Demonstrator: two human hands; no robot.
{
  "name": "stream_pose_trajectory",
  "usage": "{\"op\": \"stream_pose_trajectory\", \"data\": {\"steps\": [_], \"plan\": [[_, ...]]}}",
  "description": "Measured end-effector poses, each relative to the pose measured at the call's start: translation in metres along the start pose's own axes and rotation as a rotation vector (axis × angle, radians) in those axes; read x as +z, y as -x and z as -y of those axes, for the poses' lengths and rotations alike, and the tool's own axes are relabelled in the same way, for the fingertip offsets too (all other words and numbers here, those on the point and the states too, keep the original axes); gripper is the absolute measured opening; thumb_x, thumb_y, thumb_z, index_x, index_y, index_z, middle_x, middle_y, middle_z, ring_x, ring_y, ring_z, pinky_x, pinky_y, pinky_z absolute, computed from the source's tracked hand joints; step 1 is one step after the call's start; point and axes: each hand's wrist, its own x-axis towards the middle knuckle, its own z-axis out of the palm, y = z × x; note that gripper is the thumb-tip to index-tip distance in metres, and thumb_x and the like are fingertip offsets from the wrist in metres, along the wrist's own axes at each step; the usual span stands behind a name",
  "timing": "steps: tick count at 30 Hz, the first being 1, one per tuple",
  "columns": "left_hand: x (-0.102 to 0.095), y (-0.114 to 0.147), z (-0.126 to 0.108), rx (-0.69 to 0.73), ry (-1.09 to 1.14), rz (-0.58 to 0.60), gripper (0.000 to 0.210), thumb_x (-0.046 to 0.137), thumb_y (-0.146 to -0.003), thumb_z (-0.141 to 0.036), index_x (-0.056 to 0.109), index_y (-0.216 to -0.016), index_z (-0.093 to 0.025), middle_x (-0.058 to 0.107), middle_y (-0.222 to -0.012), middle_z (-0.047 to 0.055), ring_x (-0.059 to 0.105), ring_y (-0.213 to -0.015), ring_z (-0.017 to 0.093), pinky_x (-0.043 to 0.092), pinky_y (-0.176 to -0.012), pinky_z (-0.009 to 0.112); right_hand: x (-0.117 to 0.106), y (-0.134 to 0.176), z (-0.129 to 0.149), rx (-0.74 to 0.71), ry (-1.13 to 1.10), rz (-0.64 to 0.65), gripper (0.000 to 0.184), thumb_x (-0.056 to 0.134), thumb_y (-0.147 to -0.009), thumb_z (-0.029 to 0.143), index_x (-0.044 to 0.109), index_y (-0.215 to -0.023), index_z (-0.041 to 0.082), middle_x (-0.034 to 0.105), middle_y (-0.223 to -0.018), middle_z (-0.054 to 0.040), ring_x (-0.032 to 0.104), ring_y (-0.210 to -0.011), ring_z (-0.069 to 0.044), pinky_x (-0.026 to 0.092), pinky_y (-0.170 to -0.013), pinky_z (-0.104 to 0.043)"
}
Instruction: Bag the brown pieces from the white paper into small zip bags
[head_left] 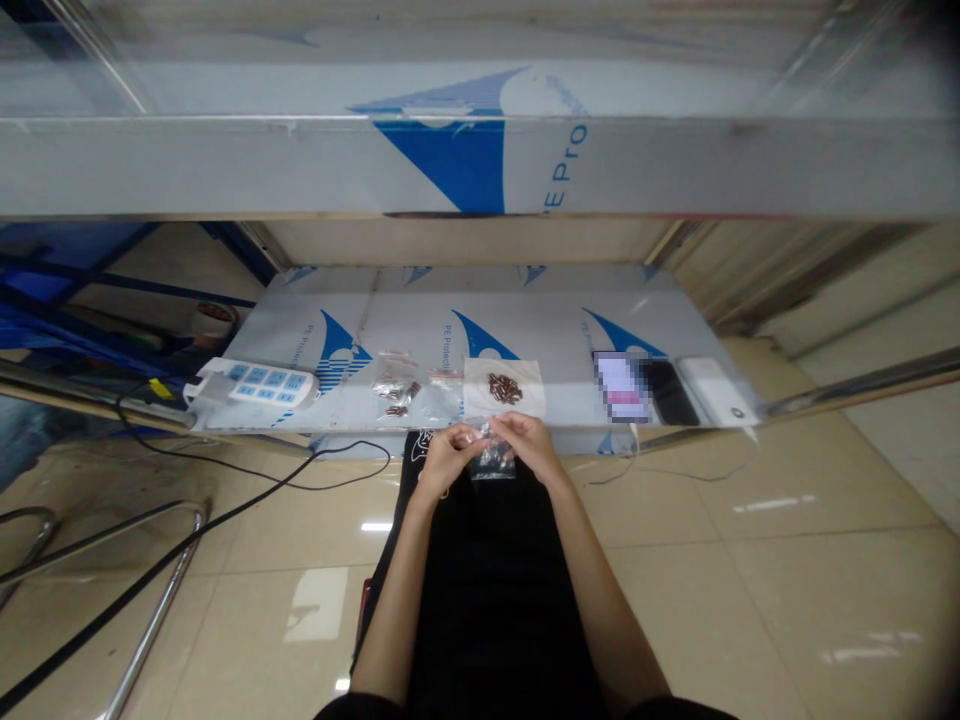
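Both hands meet over the lap, just in front of the shelf edge, pinching a small clear plastic bag (493, 464). My left hand (450, 455) has its fingers closed on the bag's upper left edge. On the right side of the same edge, my right hand (527, 447) grips with thumb and fingers. The bag's contents are too small to make out. Beyond the hands lies a white cloth or paper sheet (529, 372) bearing a pile of small brown pieces (505, 388). To its left are a clear bag with brown pieces (395, 385) and another clear bag (441, 397).
On the film-covered shelf (420, 300), a white power strip (274, 385) lies at left. A lit phone (621, 388), a dark phone (670, 392) and a white device (712, 390) lie at right. An upper shelf (262, 165) overhangs; a black cable (247, 507) crosses at left.
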Motion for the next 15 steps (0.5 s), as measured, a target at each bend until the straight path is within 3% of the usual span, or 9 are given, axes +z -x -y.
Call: {"op": "stream_pose_trajectory", "data": {"steps": [3,9,12,15], "plan": [[-0.005,-0.004,0.006,-0.039,0.013,0.009,0.025,0.071,-0.063,-0.035,0.064,-0.071,-0.013,0.067,-0.062,0.002,0.059,-0.054,0.012,0.046,-0.055,0.023,-0.001,-0.001,0.000,0.019,-0.001,-0.035,0.045,0.061,-0.071,0.047,0.060,-0.108,0.021,0.066,-0.081,-0.0030,0.062,-0.063,-0.014,0.046,-0.038,-0.017],[-0.038,-0.040,0.012,-0.075,-0.361,-0.366,0.028,0.069,-0.064,-0.031,0.066,-0.087,-0.016,0.065,-0.059,-0.001,0.060,-0.058,0.014,0.043,-0.061,0.024,-0.014,-0.003,0.001,0.094,-0.034,-0.107,0.055,0.062,-0.070,0.045,0.052,-0.119,0.023,0.067,-0.086,-0.0035,0.065,-0.066,-0.014,0.046,-0.040,-0.015],[-0.050,-0.061,0.010,-0.117,-0.627,-0.401,0.026,0.068,-0.065,-0.033,0.067,-0.089,-0.020,0.068,-0.066,0.002,0.062,-0.068,0.018,0.042,-0.070,0.029,-0.021,-0.003,0.002,0.094,-0.037,-0.136,0.054,0.061,-0.071,0.046,0.052,-0.119,0.024,0.068,-0.086,-0.0040,0.065,-0.066,-0.014,0.045,-0.039,-0.015],[-0.052,-0.074,0.007,-0.138,-0.749,-0.392,0.026,0.068,-0.066,-0.034,0.067,-0.090,-0.021,0.070,-0.073,0.004,0.063,-0.079,0.022,0.039,-0.078,0.034,-0.024,-0.002,0.002,0.088,-0.045,-0.140,0.055,0.062,-0.071,0.046,0.052,-0.119,0.024,0.067,-0.086,-0.0042,0.065,-0.066,-0.014,0.044,-0.039,-0.015]]}}
